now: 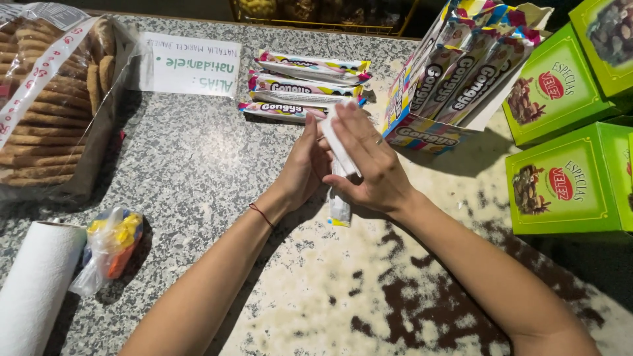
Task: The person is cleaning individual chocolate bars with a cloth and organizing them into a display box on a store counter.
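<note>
Speckled granite counter [198, 171]: at its middle, the left hand [300, 168] and right hand [369, 168] press together, fingers closed around a long white-backed candy wrapper [339, 158], seemingly steadying it upright. Three matching bars [303, 86] lie stacked beyond, beside the open display box [422, 128]. Bare room remains toward the near edge.
</note>
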